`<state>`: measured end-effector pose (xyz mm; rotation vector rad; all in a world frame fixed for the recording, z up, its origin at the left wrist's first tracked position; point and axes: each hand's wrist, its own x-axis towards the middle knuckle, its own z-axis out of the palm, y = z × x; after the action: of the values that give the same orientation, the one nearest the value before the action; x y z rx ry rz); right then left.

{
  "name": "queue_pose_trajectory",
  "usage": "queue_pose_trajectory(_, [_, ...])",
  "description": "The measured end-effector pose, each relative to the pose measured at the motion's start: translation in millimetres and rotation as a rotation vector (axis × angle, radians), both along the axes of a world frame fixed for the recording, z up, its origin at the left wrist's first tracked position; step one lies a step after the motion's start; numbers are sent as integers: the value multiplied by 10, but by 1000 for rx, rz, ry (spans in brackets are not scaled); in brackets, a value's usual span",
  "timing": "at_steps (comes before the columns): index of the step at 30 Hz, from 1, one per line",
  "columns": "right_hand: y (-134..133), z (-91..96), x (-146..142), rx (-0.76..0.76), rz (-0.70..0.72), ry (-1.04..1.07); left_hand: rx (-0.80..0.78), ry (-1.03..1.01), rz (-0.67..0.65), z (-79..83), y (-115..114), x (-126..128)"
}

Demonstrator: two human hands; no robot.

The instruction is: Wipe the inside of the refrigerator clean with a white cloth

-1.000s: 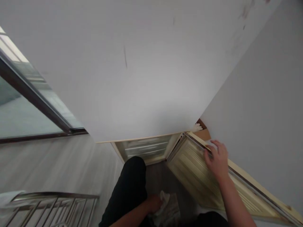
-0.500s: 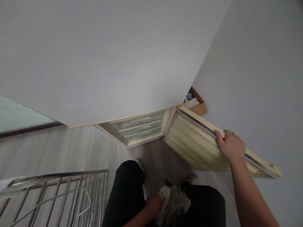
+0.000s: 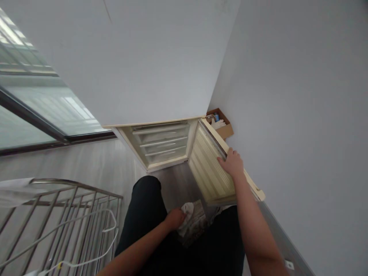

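My right hand is wrapped over the top edge of a cream fridge door, which stands swung out to the right, its ribbed inner side showing. My left hand is closed on a crumpled whitish-grey cloth that hangs between my knees. Ahead of me is the fridge, its compartment exposed. Several pale drawer fronts or shelves are stacked inside. The fingers of my left hand are partly hidden by the cloth.
Behind the door hinge a cardboard box holds a white glove and small items. To the left stands a metal rack with a white hanger on it. A glass door is beyond, and a wall rises on the right.
My view has shifted, showing more of the glass door. The fridge door, with my right hand still on it, appears further left and nearer my knees. The cloth in my left hand has risen slightly.
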<state>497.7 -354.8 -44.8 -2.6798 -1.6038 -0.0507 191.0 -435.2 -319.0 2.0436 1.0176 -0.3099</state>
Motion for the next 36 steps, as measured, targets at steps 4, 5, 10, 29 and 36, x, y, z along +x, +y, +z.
queue_pose_trajectory(4, [44, 53, -16, -88, 71, 92, 52, 82, 20, 95, 4, -5])
queue_pose_trajectory(5, [56, 63, -11, -109, 101, 116, 55, 93, 15, 115, -25, -11])
queue_pose_trajectory(10, [74, 72, -17, -145, 158, 173, 61, 74, -11, 147, -226, -139])
queue_pose_trajectory(29, [105, -18, -422, 62, 115, 388, 32, 4, -18, 145, -335, -342])
queue_pose_trajectory(36, [126, -28, -579, 81, 55, 374, 28, 12, 8, 137, -562, -406])
